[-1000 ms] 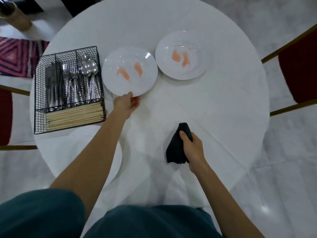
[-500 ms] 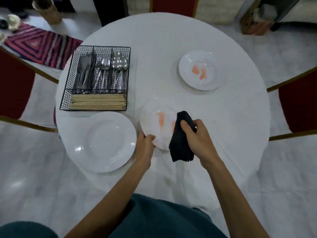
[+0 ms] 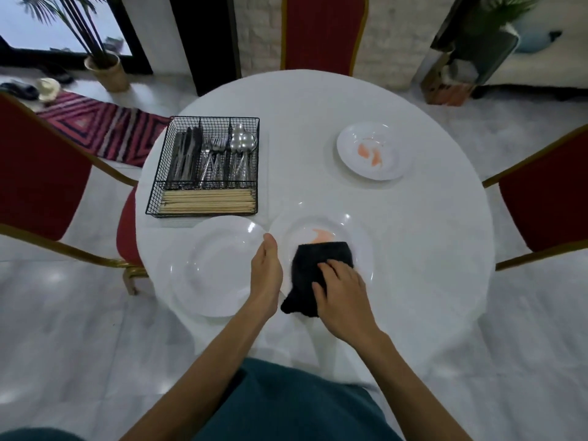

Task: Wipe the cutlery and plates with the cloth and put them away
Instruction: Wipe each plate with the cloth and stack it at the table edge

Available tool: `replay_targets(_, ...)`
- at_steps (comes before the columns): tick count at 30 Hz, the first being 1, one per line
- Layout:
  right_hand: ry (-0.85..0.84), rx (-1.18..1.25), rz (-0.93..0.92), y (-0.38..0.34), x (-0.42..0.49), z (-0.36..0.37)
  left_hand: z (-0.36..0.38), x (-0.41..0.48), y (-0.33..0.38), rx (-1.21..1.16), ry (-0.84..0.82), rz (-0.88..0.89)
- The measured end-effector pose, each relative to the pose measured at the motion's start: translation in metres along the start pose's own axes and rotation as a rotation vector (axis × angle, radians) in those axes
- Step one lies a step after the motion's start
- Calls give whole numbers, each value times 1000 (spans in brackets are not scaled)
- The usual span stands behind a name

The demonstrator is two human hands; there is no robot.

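A white plate (image 3: 361, 240) with an orange smear (image 3: 322, 235) lies at the near edge of the round white table (image 3: 429, 249). My left hand (image 3: 266, 268) grips its left rim, thumb on top. A black cloth (image 3: 313, 261) lies on the plate's near half and covers part of the smear. My right hand (image 3: 342, 291) holds the cloth and presses it down on the plate. A clean white plate (image 3: 216, 265) sits just to the left, and a second stained plate (image 3: 374, 151) is at the far right.
A black wire basket (image 3: 206, 167) at the far left of the table holds knives, forks, spoons and a row of chopsticks. Red chairs with gold frames stand left (image 3: 41, 173), right (image 3: 547, 202) and behind (image 3: 323, 33) the table.
My left hand pulled the stained plate from beside the basket to the near edge. My right hand brought the cloth over and laid it on the plate, covering part of the smear.
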State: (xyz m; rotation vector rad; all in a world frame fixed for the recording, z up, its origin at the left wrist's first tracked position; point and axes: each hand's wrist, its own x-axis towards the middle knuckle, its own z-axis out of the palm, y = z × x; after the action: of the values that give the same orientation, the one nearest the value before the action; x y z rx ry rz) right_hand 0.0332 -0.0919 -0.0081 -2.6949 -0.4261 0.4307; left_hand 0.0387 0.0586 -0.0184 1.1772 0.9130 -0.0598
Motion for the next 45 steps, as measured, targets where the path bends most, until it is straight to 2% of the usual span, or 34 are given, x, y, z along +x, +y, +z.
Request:
replay_targets(3, 158, 47, 63, -14, 6, 4, -6, -22, 20, 71, -46, 28)
replay_targets(5, 170, 57, 60, -26, 16, 1, -7, -32, 29, 150, -83, 45)
replay_targets(9, 54, 107, -217, -55, 10, -11, -20, -29, 53, 171, -66, 81)
replay_targets(12, -25, 51, -410, -54, -13, -19, -40, -20, 79, 121, -7, 109)
replay_targets(16, 82, -60, -425, -35, -13, -31, -51, -17, 92, 21, 9, 103)
replay_targets(20, 46, -101, -507, -59, 0, -36, -31, -31, 83, 47, -62, 92)
replay_targets(23, 124, -152, -375, -51, 31, -42, -18, -37, 83, 97, -96, 114)
replay_targets(27, 268, -294, -161, -20, 44, -56, -25, -37, 105, 62, -36, 164)
replay_targets(30, 303, -322, -182, -28, 9, -55, -30, -37, 119, 18, 16, 151)
replay_targets(33, 141, -107, -323, -58, -14, -54, -22, -40, 110, 32, -10, 129)
replay_targets(35, 132, -61, -384, -73, -5, -55, -12, -41, 99, 49, -73, 126)
replay_targets(38, 216, -164, -230, -61, 32, -60, -2, -52, 95, 120, -155, 114)
replay_targets(41, 260, -261, -36, -24, 54, -66, -8, -53, 100, 149, -161, 146)
replay_targets(45, 334, -256, 20, -5, 47, -62, -19, -47, 109, 117, -132, 114)
